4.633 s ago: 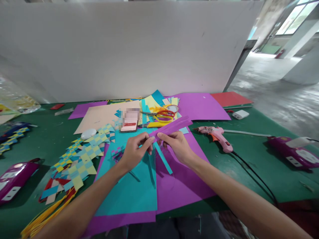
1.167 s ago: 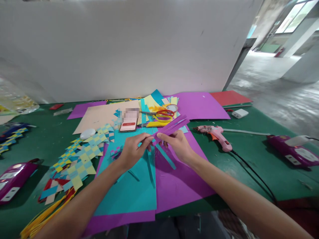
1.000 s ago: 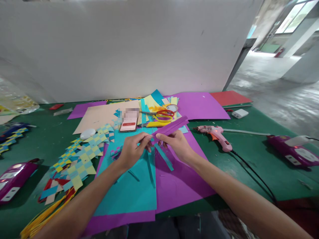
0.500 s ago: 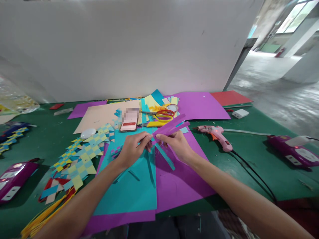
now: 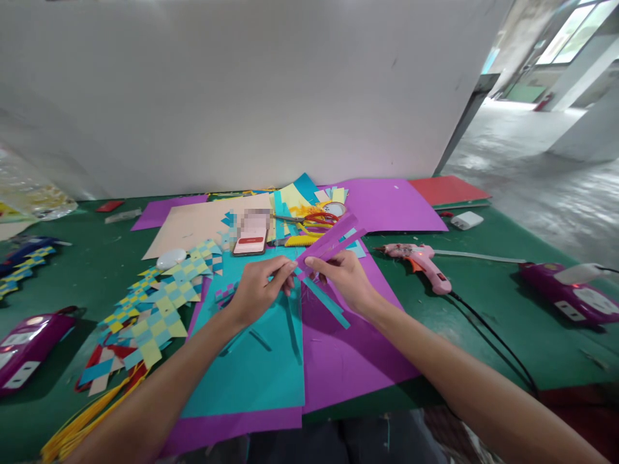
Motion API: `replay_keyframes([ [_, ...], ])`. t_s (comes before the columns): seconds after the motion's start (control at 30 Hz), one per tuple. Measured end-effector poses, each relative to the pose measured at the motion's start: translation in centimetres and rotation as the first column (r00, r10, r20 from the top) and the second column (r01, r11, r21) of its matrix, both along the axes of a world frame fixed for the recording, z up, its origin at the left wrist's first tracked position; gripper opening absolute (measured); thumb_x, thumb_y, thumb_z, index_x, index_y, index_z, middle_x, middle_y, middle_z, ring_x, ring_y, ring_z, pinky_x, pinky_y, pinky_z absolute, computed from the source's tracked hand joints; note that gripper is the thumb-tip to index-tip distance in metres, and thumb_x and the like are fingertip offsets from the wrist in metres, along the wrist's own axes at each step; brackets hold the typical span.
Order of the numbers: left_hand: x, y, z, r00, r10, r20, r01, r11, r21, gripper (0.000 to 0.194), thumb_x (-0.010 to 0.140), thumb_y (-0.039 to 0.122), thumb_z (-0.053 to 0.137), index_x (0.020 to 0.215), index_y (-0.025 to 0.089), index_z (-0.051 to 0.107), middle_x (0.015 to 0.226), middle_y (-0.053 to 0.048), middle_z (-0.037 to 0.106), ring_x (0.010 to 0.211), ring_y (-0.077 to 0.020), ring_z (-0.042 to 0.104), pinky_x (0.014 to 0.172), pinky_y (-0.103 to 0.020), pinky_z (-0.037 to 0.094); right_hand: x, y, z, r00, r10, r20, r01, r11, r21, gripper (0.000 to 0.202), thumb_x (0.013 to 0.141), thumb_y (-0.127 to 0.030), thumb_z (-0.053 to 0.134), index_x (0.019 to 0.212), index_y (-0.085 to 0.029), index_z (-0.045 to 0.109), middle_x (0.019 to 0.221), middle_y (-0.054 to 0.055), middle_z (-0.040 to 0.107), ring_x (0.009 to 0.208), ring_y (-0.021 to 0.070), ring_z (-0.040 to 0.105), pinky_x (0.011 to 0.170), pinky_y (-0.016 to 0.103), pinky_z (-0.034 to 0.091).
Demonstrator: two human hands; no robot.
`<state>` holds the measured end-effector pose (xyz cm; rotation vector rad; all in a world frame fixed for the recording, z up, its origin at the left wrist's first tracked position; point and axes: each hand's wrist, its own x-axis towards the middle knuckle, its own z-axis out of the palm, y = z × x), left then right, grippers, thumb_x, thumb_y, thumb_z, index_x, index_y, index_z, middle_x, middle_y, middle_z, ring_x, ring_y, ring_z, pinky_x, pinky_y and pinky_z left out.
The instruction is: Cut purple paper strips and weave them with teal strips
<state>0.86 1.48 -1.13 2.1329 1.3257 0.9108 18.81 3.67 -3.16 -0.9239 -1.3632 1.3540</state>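
Between my two hands are crossed paper strips, purple ones pointing up to the right and teal ones slanting down to the right. My left hand pinches the strips at their left end, thumb against fingers. My right hand grips them just beside it, thumb on top of the purple strips. Both hands are above a teal sheet and a purple sheet. A small purple-and-teal woven piece lies partly behind my left wrist.
A phone, scissors and a yellow-handled cutter lie beyond my hands. At right are a pink glue gun with its cord and a purple power strip. Woven yellow-and-blue strips and yellow tassels are at left.
The purple strips have tilted more steeply upward, and the teal strips now show spread apart at their lower end, swung slightly right. My hands have barely moved.
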Motion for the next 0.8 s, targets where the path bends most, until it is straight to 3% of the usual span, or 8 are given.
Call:
replay_keyframes([
  [0.23, 0.2, -0.2, 0.1, 1.0, 0.028, 0.014, -0.028, 0.998, 0.048, 0.037, 0.097, 0.03, 0.043, 0.065, 0.018, 0.056, 0.057, 0.003, 0.062, 0.053, -0.0104, 0.057, 0.059, -0.021, 0.041, 0.3, 0.2, 0.3, 0.989, 0.044, 0.141, -0.045, 0.999, 0.006, 0.043, 0.078, -0.048, 0.065, 0.051, -0.016, 0.059, 0.048, 0.0, 0.054, 0.044, 0.009, 0.045, 0.044, 0.025, 0.031],
  [0.37, 0.1, -0.1, 0.2, 0.999, 0.042, -0.005, -0.041, 0.997, 0.063, 0.037, 0.097, 0.03, 0.043, 0.064, 0.018, 0.056, 0.056, 0.003, 0.061, 0.054, -0.0114, 0.056, 0.059, -0.023, 0.04, 0.4, 0.2, 0.7, 0.98, 0.08, 0.184, -0.083, 0.996, 0.009, 0.041, 0.078, -0.043, 0.066, 0.049, -0.016, 0.059, 0.046, 0.0, 0.055, 0.042, 0.008, 0.043, 0.043, 0.024, 0.03],
  [0.57, 0.0, -0.1, 0.1, 1.0, 0.021, 0.016, -0.021, 1.0, 0.022, 0.036, 0.097, 0.031, 0.042, 0.064, 0.019, 0.051, 0.055, 0.003, 0.058, 0.055, -0.012, 0.057, 0.06, -0.023, 0.041, 0.3, 0.2, 0.1, 0.986, 0.067, 0.151, -0.069, 0.998, 0.006, 0.043, 0.079, -0.047, 0.066, 0.049, -0.016, 0.06, 0.046, 0.0, 0.055, 0.043, 0.0081, 0.043, 0.044, 0.024, 0.031],
  [0.8, 0.0, -0.1, 0.0, 0.998, 0.008, 0.06, -0.008, 1.0, 0.003, 0.036, 0.098, 0.029, 0.043, 0.064, 0.018, 0.049, 0.055, 0.004, 0.057, 0.054, -0.0109, 0.057, 0.06, -0.022, 0.04, 0.0, 0.3, -0.5, 0.993, 0.119, -0.001, -0.119, 0.989, -0.087, 0.041, 0.076, -0.048, 0.068, 0.053, -0.015, 0.062, 0.049, 0.001, 0.056, 0.044, 0.0095, 0.046, 0.045, 0.025, 0.034],
])
